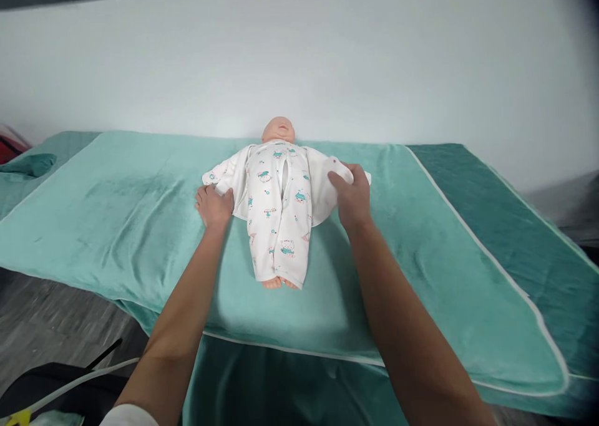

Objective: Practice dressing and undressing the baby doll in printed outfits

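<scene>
A baby doll (279,183) in a printed white romper (279,220) lies face up on the teal blanket (116,208). Left hand (214,206) rests flat, fingers spread, beside one sleeve; right hand (353,195) fingers pinch the other sleeve

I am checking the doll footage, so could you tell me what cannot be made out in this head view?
- Doll's hands: hidden inside the garment sleeves.
- Right hand fingertips: buried in sleeve fabric, so the grip is unclear.
- Red object: cut off by the left edge.
- Black item, bottom left: cropped, unidentifiable.
</scene>
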`<state>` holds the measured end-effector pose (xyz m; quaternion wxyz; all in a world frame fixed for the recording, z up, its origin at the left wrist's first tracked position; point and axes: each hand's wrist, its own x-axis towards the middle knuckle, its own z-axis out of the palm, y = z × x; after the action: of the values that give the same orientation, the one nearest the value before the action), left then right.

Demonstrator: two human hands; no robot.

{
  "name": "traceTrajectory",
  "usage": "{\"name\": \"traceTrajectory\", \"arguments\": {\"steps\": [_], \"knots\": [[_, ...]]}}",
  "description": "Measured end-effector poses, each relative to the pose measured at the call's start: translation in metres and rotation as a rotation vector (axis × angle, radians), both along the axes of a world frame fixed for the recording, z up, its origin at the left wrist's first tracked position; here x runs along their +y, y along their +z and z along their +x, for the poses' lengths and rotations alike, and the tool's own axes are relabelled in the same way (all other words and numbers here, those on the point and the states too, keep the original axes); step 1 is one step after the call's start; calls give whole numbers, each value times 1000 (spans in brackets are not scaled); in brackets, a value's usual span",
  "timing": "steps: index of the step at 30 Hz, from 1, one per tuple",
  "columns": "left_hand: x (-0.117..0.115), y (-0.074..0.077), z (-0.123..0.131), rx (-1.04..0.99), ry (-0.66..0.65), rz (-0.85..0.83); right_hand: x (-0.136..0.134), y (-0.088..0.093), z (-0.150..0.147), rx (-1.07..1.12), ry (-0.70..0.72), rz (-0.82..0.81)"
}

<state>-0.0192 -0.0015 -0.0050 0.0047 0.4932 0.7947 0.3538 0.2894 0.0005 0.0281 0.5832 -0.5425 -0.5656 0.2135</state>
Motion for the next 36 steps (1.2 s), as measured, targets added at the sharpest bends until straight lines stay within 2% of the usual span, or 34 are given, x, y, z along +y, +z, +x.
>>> {"name": "traceTrajectory", "arguments": {"steps": [1,2,4,6,7,9,12,16,18,20,23,25,27,29,33,36], "knots": [[1,0,0,-2,7,5,-7,11,-9,63,76,33],[1,0,0,-1,17,4,-15,23,-16,73,211,30],[1,0,0,2,43,-16,-33,43,-25,-3,547,-51],[1,2,-1,13,53,-46,-44,56,-29,-15,696,-130],[1,2,-1,20,47,-54,-45,60,-29,20,695,-135],[-1,3,-3,3,16,-44,-37,63,-31,133,577,-70],[-4,3,-6,-212,-84,89,-5,60,-42,195,365,40],[-13,5,-2,-626,-384,341,40,48,-64,4,221,-19],[-19,10,8,-772,-540,407,50,40,-71,-101,218,-77],[-26,19,23,-819,-636,445,51,32,-73,-163,259,-101],[-34,38,49,-635,-718,450,49,23,-71,-189,295,-101],[-38,49,62,-368,-876,396,48,20,-69,-195,298,-83],[-41,53,69,-94,-1043,351,48,19,-68,-201,287,-30],[-45,52,70,69,-1116,361,47,21,-70,-209,257,68],[-53,43,66,48,-1043,473,42,33,-81,-363,151,249],[-57,40,66,-33,-1020,521,44,46,-96,-575,133,194]]}}
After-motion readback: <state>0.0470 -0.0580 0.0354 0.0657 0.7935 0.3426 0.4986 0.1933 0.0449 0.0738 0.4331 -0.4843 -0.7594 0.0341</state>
